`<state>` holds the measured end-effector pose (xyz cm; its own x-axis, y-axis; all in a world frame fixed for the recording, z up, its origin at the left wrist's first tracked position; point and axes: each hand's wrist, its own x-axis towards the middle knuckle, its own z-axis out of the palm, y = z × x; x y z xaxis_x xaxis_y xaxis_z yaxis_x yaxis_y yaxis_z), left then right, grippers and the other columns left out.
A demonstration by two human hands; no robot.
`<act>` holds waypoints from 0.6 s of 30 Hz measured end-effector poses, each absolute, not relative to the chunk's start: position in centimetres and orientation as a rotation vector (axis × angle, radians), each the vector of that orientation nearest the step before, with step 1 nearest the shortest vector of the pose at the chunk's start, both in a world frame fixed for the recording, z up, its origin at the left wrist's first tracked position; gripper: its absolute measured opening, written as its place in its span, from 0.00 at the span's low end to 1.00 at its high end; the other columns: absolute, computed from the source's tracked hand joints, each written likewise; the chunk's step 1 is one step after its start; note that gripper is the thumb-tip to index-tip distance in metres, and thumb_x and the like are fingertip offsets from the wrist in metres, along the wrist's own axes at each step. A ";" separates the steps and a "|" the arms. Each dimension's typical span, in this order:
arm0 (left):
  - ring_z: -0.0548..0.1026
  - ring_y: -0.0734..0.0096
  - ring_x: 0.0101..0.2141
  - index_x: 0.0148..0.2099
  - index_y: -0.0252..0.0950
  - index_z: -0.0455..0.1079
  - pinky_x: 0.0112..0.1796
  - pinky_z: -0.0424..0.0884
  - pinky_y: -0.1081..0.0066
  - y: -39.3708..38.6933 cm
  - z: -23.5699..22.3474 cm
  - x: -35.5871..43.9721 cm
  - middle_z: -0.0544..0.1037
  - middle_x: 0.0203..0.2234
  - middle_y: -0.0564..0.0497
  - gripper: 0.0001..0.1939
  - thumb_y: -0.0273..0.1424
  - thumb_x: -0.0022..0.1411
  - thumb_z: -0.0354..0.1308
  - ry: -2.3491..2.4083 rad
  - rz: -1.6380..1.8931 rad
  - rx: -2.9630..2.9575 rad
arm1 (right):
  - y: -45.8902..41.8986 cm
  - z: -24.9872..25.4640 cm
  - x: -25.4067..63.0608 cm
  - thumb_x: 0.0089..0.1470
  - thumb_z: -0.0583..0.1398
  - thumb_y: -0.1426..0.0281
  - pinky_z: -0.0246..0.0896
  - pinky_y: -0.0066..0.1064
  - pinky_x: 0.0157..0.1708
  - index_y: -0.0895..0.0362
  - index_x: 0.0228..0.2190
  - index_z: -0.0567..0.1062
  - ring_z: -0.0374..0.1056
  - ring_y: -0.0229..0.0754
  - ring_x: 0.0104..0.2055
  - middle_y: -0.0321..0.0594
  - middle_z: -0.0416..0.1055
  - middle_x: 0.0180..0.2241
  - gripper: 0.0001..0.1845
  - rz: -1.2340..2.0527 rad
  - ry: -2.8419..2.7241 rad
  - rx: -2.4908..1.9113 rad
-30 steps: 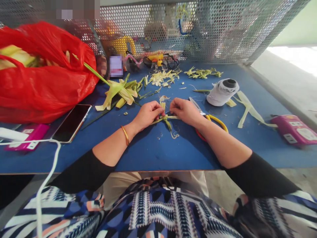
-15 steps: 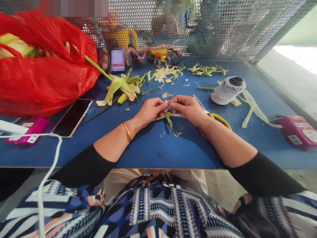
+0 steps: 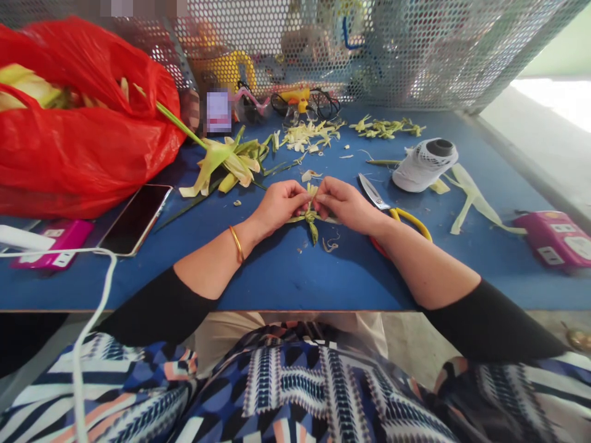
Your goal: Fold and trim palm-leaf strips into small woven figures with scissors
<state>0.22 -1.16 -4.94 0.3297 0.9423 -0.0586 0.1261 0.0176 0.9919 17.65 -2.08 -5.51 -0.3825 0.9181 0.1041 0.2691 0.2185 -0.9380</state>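
Observation:
A small knotted piece of pale green corn husk (image 3: 313,229) is between my hands over the blue table (image 3: 286,277). My left hand (image 3: 287,202) pinches it from the left with thumb and forefinger. From the other side my right hand (image 3: 340,200) is closed on it too, fingertips close to the left ones. Strips of the husk stick out sideways under both hands, and a folded end points towards me. The exact grip of the fingertips is partly hidden. Scissors (image 3: 373,192) with yellow and red handles lie beside my right wrist, which covers part of them.
Left stand a red plastic bag (image 3: 92,135), a phone (image 3: 136,220) and loose husks (image 3: 226,161). Small husk pieces (image 3: 311,136) and knotted pieces (image 3: 388,128) lie farther back. A white thread spool (image 3: 425,165) and a pink power strip (image 3: 556,240) are right. Perforated metal (image 3: 415,61) borders the back.
My right hand has shifted slightly left and turned, so more of the scissors' blades shows. The knotted husk hangs a little straighter, its upper end now visible between the hands.

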 end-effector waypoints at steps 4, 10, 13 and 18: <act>0.61 0.83 0.16 0.26 0.34 0.67 0.22 0.57 0.79 -1.3 -5.1 0.1 0.70 0.16 0.57 0.09 0.25 0.58 0.60 1.107 0.824 1.529 | -2.3 -5.3 17.6 0.59 0.53 0.80 0.54 0.26 0.25 0.55 0.26 0.65 0.58 0.31 0.20 0.27 0.63 0.17 0.12 1.068 -1.880 -1.211; 0.60 0.82 0.16 0.25 0.34 0.68 0.21 0.55 0.78 -1.1 -5.4 0.0 0.71 0.16 0.57 0.09 0.28 0.57 0.60 1.182 0.811 1.645 | -2.6 -4.8 17.3 0.57 0.53 0.81 0.52 0.26 0.25 0.55 0.25 0.64 0.56 0.31 0.20 0.26 0.61 0.16 0.13 1.013 -1.929 -1.248; 0.60 0.82 0.17 0.25 0.34 0.69 0.21 0.55 0.77 -1.1 -5.3 -0.1 0.71 0.16 0.56 0.09 0.29 0.56 0.62 1.173 0.813 1.615 | -2.6 -4.9 17.3 0.57 0.54 0.80 0.52 0.25 0.24 0.55 0.24 0.65 0.57 0.31 0.20 0.26 0.61 0.16 0.12 1.015 -1.928 -1.244; 0.65 0.80 0.19 0.26 0.34 0.70 0.23 0.60 0.76 -1.1 -4.5 -0.3 0.75 0.20 0.54 0.12 0.34 0.50 0.69 1.118 0.862 1.357 | -2.2 -5.0 17.3 0.56 0.55 0.75 0.53 0.25 0.23 0.55 0.25 0.65 0.61 0.31 0.21 0.32 0.72 0.25 0.08 1.182 -1.710 -1.193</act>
<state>-0.25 -1.06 -4.55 0.2836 0.9528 -0.1085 0.1375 0.0715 0.9879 17.25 -2.22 -5.01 -0.3052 0.9505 0.0576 0.2819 0.1479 -0.9480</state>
